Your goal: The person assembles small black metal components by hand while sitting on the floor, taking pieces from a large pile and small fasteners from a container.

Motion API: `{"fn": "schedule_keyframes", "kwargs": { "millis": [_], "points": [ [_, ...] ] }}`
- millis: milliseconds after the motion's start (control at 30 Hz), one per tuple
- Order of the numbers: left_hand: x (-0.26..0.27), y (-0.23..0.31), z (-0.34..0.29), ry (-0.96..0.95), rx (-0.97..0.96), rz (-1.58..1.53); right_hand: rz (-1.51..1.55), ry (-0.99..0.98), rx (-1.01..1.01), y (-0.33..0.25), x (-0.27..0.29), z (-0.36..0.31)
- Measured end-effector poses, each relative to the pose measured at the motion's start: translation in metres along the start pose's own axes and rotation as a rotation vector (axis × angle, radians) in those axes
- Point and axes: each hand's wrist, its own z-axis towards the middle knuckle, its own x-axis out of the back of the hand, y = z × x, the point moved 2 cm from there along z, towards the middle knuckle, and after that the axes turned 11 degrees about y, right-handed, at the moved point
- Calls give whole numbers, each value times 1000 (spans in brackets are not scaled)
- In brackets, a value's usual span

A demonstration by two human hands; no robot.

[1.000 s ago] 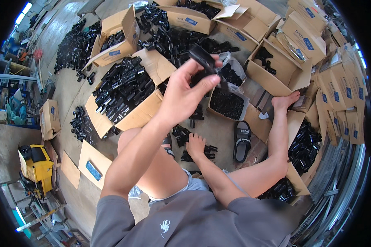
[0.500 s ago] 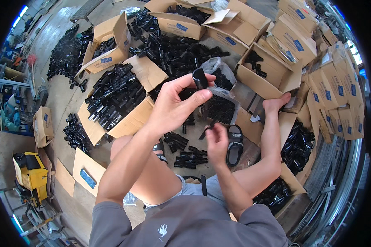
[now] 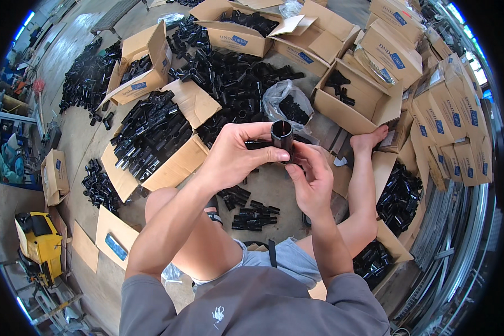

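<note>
In front of me, my left hand [image 3: 234,155] grips a short black plastic tube [image 3: 282,140] between thumb and fingers. The tube is nearly upright, its round open end facing up towards me. My right hand [image 3: 315,182] is closed at the tube's lower right side, its fingertips against it. Something small and dark shows between the right thumb and fingers, mostly hidden. Below the hands, several black tubular fittings [image 3: 255,217] lie together on the floor between my legs. Beyond the hands a clear plastic bag [image 3: 274,101] holds more small black parts.
An open carton [image 3: 176,165] full of black fittings stands at left. A large loose heap [image 3: 224,73] spreads beyond it. Another open carton [image 3: 341,115] holds a few pieces by my bare foot [image 3: 375,137]. Stacked cartons [image 3: 448,120] and metal profiles [image 3: 459,235] line the right side.
My right hand has come up with a small dark piece to meet the tube in my left hand. The left hand has lowered slightly and turned the tube's open end upward.
</note>
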Motion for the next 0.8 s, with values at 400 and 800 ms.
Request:
{"fn": "schedule_keyframes", "kwargs": {
  "millis": [400, 800],
  "points": [
    [-2, -3, 1, -7, 1, -17, -2, -20, 29, 9, -2, 1],
    [4, 9, 9, 269, -232, 340, -991, -216, -538, 293, 49, 3]
  ]
}}
